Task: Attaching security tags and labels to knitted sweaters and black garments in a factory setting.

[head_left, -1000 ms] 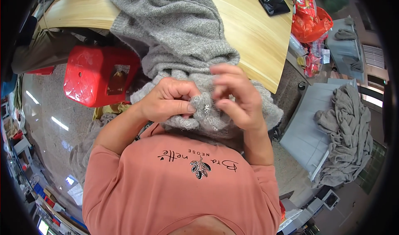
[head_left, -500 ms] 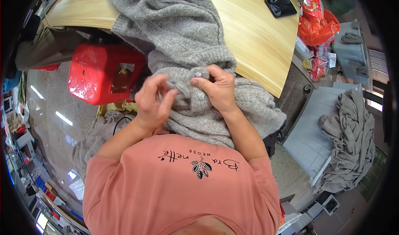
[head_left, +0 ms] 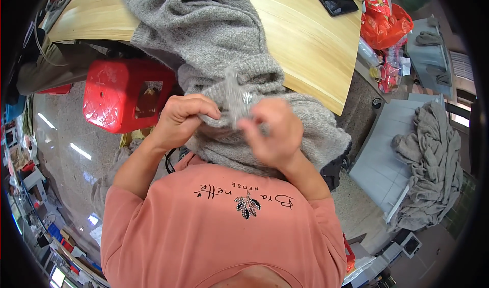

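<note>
A grey knit garment [head_left: 204, 38] lies bunched over the table's near edge and down toward my lap. My left hand [head_left: 184, 117] is closed, thumb and fingertips pinching a fold of the knit. A strip of clear, shiny plastic [head_left: 235, 97] stands up from the knit between my hands, blurred by motion. Close against its right side is my right hand [head_left: 275, 132], thumb and forefinger near the strip's lower end. Motion smears these fingers, so whether they grip the plastic cannot be made out.
A black phone [head_left: 337, 3] lies on the wooden table [head_left: 305, 48]. To the left stands a red plastic stool [head_left: 109, 97]. At right are red plastic bags [head_left: 387, 28] and a grey cart [head_left: 379, 155] heaped with grey knits [head_left: 430, 171].
My left hand has gone from loosely open to pinching the knit. My right hand has left the fold and moved right and nearer me. The clear plastic now stands up from the knit.
</note>
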### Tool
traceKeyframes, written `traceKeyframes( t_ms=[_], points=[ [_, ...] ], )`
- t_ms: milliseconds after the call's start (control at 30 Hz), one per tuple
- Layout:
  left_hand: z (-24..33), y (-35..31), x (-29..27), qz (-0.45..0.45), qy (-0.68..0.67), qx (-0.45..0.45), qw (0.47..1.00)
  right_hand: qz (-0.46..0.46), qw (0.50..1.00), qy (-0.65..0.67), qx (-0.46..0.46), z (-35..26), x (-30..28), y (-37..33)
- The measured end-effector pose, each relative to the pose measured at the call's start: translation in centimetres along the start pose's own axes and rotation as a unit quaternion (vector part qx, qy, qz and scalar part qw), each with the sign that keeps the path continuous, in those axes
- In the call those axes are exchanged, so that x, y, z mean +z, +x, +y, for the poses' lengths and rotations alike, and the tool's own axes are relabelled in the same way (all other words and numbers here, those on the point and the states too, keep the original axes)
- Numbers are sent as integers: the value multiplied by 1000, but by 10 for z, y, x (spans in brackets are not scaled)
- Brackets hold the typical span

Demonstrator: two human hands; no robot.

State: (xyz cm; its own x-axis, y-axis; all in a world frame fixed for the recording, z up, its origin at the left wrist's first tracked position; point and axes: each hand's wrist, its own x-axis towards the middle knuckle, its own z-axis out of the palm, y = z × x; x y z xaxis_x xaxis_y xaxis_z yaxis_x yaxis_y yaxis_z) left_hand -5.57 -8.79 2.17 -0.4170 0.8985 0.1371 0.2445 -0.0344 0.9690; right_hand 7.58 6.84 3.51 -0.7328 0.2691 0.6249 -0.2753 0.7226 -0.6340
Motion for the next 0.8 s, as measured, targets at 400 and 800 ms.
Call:
traceKeyframes(
  t_ms=[400,800],
  points=[
    [5,-16,21,110,-253,-229,933,-165,978,75,107,-6,21,-10],
    [-1,-15,21,81,-420,-234,873,-110,708,473,513,3,15,-7]
  ],
)
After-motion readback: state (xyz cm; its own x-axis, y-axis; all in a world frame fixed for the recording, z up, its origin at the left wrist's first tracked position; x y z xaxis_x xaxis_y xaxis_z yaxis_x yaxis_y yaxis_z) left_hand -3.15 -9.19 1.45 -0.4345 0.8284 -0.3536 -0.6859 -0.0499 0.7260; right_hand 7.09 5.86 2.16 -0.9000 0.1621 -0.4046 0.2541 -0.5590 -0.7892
